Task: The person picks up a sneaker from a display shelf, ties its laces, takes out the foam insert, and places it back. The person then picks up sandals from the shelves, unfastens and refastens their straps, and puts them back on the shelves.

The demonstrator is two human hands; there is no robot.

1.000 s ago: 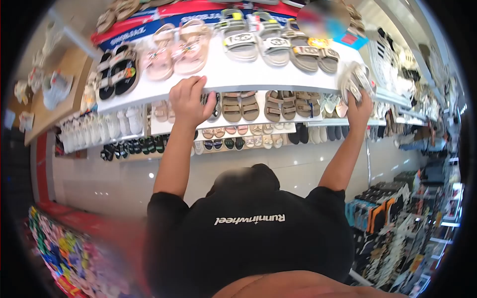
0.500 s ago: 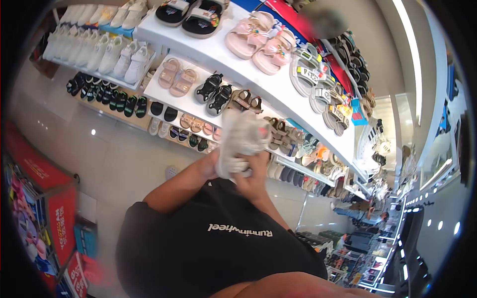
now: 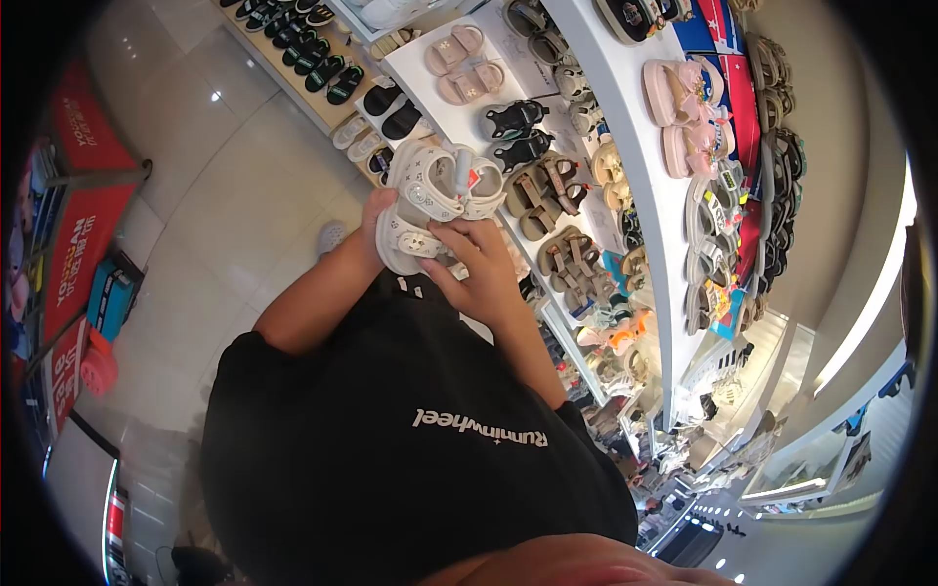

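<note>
A white sandal (image 3: pixel 430 191) with a small printed pattern, thick sole and wide straps is held in front of my chest. A red mark (image 3: pixel 474 179) shows near one of its straps. My left hand (image 3: pixel 377 217) grips the sole edge on the left, its fingers partly hidden behind the sandal. From the lower right, my right hand (image 3: pixel 481 262) holds it too, with fingers bent over a strap. Just beyond the sandal is the shelf with black sandals (image 3: pixel 516 134) and brown sandals (image 3: pixel 547 195).
White display shelves (image 3: pixel 640 146) curve along the right with several pairs, including pink sandals (image 3: pixel 689 117). Black-and-green sandals (image 3: pixel 308 54) line a low rack at the top. Red printed display panels (image 3: pixel 73 254) stand at left on the tiled floor (image 3: pixel 220 195).
My view has turned, so the shelves appear rotated and further right. The sandal has moved left in view and is now sharp instead of blurred. Both hands stay on it.
</note>
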